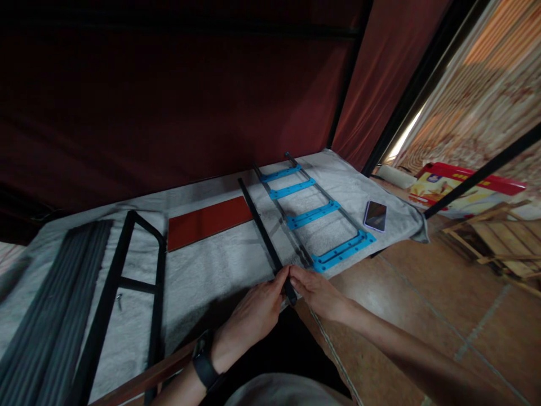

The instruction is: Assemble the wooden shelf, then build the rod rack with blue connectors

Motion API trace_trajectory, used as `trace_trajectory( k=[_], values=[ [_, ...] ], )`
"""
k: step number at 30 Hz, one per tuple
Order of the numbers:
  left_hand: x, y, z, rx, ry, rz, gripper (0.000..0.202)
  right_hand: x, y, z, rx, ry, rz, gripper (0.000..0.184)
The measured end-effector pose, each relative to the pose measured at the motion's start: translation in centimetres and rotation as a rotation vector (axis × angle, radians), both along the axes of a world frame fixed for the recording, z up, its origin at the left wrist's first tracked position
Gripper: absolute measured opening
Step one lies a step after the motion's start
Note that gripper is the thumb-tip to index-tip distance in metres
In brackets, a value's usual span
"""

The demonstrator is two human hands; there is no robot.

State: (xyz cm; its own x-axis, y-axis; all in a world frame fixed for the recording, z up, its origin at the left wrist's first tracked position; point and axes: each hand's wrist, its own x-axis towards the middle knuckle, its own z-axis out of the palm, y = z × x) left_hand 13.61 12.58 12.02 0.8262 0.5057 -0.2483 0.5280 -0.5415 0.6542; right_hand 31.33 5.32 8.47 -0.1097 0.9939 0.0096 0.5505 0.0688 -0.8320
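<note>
Black bar (262, 237) stretches at a slant over the grey cloth (203, 282), its near end at the cloth's front edge, between a flat red panel (207, 223) and a frame of dark rails with four blue crosspieces (313, 214). The left hand (258, 305) is closed on the bar close to that near end. The right hand (315, 290) meets it there, fingers bent and tips against the bar — whether they grip it too, I cannot tell. A phone (375, 216) lies to the right of the blue crosspieces. Farther left is a black tubular frame (137, 285), with a small metal piece (119, 301) showing inside its outline — and beyond that, some grey ribbed material (70, 293).
</note>
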Motion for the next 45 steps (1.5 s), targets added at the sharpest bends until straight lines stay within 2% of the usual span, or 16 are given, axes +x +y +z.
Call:
trace_trajectory(
  k=[6, 9, 12, 14, 17, 20, 23, 28, 34, 40, 45],
  values=[
    [0.1, 0.0, -0.3, 0.049, 0.059, -0.004, 0.065, -0.4, 0.0, 0.4, -0.012, 0.122, -0.061, 0.017],
    [0.2, 0.0, -0.1, 0.063, 0.094, -0.011, 0.066, 0.0, -0.4, -0.4, -0.027, 0.215, -0.097, 0.023],
    [0.3, 0.0, 0.1, 0.084, 0.153, 0.0, 0.063, 0.4, -1.2, -3.2, -0.062, 0.297, -0.273, 0.028],
    [0.3, 0.1, 0.2, 0.067, 0.172, 0.01, 0.058, 0.2, -1.9, -5.9, -0.104, 0.279, -0.433, 0.02],
    [0.5, 0.1, 0.5, 0.008, 0.161, 0.031, 0.054, -1.1, -3.0, -9.3, -0.181, 0.193, -0.459, 0.018],
    [0.7, 0.3, 1.0, -0.028, 0.14, 0.06, 0.051, -2.6, -3.4, -10.9, -0.152, 0.124, -0.469, 0.025],
    [0.9, 0.4, 1.8, -0.046, 0.117, 0.077, 0.047, -3.4, -3.2, -11.2, -0.149, 0.163, -0.511, 0.025],
    [1.1, 0.5, 3.2, -0.118, 0.065, 0.096, 0.04, -3.2, -2.6, -11.6, -0.221, 0.467, -0.541, 0.023],
    [0.8, 0.3, 3.2, -0.221, -0.044, 0.101, 0.033, -3.1, -2.6, -11.5, -0.281, 0.794, -0.557, 0.033],
    [0.5, 0.4, 2.6, -0.265, -0.111, 0.105, 0.028, -3.7, -2.8, -10.7, -0.268, 0.828, -0.609, 0.036],
    [0.5, 0.6, 2.7, -0.306, -0.113, 0.09, 0.027, -5.2, -2.5, -11.7, -0.237, 0.824, -0.743, 0.038]
  ],
)
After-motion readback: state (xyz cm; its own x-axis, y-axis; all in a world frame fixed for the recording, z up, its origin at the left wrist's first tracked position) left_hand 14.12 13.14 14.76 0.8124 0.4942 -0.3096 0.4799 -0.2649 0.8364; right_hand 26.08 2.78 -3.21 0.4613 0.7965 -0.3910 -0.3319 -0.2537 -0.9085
